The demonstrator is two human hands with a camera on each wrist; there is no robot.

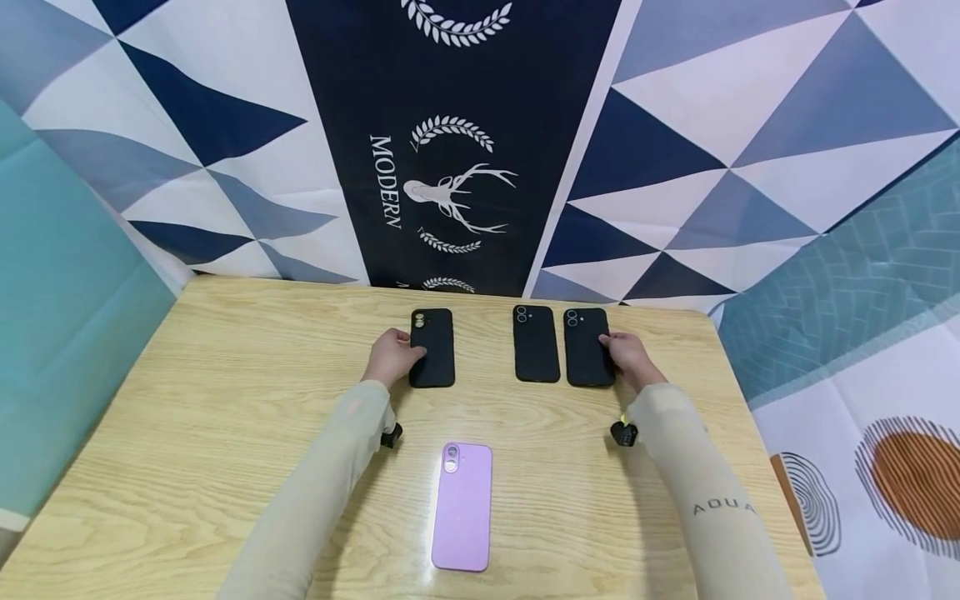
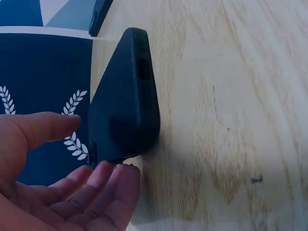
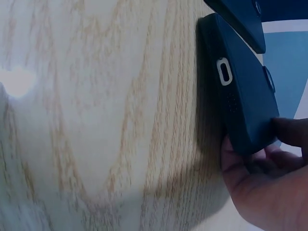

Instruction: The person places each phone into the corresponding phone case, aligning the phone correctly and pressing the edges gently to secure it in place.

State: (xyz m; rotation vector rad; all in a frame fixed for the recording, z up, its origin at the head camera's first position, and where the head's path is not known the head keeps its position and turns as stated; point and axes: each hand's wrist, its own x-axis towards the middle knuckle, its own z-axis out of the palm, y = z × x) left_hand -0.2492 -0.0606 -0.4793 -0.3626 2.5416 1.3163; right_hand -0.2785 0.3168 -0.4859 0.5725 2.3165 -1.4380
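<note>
At the middle back of the table lies a black phone case [image 1: 432,354]; wood colour shows through its camera opening. My left hand [image 1: 393,357] is at its left edge. In the left wrist view, the fingertips touch the side of the black phone case [image 2: 118,96], while the thumb stands apart from its back. On the right, my right hand [image 1: 630,357] pinches the edge of a phone in a black case [image 1: 587,348]. The thumb lies on the back of the cased phone [image 3: 248,91], fingers round its side; a pale-rimmed port shows at its end.
Another black cased phone [image 1: 536,343] lies just left of the pinched one. Nearer me, a purple phone [image 1: 462,507] rests back up on the wooden table [image 1: 225,433]. A patterned cloth [image 1: 450,150] rises behind the table's back edge.
</note>
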